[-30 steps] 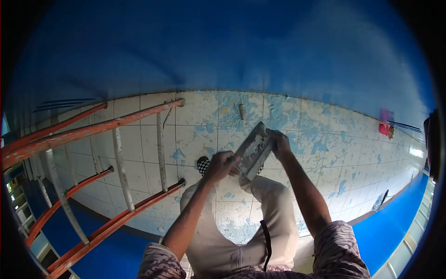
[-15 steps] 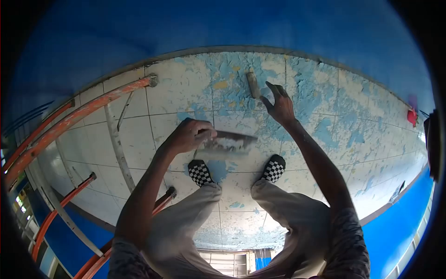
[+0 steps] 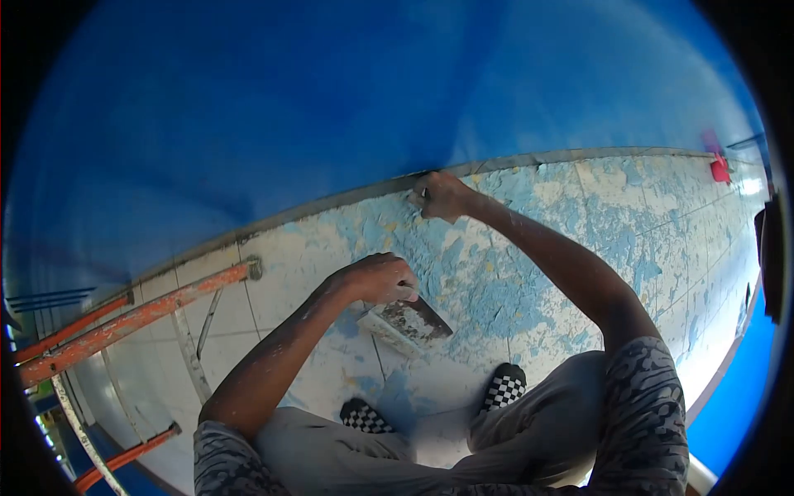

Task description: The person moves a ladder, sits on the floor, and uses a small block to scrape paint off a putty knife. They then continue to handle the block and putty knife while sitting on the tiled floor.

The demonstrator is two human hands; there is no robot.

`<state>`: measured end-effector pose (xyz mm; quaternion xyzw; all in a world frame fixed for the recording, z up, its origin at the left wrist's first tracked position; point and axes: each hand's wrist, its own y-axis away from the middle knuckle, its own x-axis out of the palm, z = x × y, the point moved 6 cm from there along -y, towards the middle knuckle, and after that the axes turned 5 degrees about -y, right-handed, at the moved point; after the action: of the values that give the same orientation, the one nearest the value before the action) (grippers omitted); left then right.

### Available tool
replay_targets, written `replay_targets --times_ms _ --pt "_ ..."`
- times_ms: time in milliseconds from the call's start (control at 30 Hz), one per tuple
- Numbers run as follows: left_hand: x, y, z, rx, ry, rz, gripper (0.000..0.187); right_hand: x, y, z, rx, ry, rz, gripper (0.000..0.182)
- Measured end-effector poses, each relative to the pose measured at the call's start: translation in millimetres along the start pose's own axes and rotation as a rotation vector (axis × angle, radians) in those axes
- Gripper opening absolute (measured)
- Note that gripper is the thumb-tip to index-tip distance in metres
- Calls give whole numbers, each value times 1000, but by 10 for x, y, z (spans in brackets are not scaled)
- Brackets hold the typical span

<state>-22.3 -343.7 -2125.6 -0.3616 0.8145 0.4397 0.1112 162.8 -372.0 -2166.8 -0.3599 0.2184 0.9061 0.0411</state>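
Note:
My left hand (image 3: 384, 279) is closed on a flat, wide-bladed tool (image 3: 413, 324) smeared with white and grey residue. It hangs tilted over the tiled floor (image 3: 600, 248), in front of my feet. Farther forward, my right hand (image 3: 444, 197) is curled into a fist at the foot of the blue wall (image 3: 331, 107); whatever lies inside its fingers is too small and hidden to name. Loose light-blue paint flakes (image 3: 504, 302) cover the floor around and below both hands.
An orange and white metal frame (image 3: 136, 324) stands on the left. My checkered shoes (image 3: 506, 387) are on the tiles below the bladed tool. A pink-red object (image 3: 720, 169) is by the wall at far right. A grey strip (image 3: 331, 201) edges the wall's base.
The view has tilted up and turned. My right hand, open before, has reached to the wall's base and closed. The small block-like piece near it no longer shows on the floor. My left hand keeps the bladed tool.

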Motion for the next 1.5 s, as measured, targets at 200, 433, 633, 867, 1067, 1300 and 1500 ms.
replay_targets --times_ms 200,433,633,867,1067,1300,1500 --pt "236 -605 130 66 229 -96 34 -102 469 -158 22 119 -24 45" --pt "784 -241 621 -243 663 -139 40 -368 1236 -506 168 -75 -200 25" --pt "512 54 572 -293 14 -324 66 -487 912 -228 100 -168 -182 37" --pt "52 258 397 -51 1208 -631 71 61 646 663 19 -746 261 56" --pt "-226 316 286 263 1380 -595 46 66 654 773 48 -1151 80 42" --pt "-182 286 435 -93 1083 -820 37 58 719 681 76 -1008 -36 36" --pt "-410 507 243 -197 676 -863 53 278 579 437 232 -909 94 32"
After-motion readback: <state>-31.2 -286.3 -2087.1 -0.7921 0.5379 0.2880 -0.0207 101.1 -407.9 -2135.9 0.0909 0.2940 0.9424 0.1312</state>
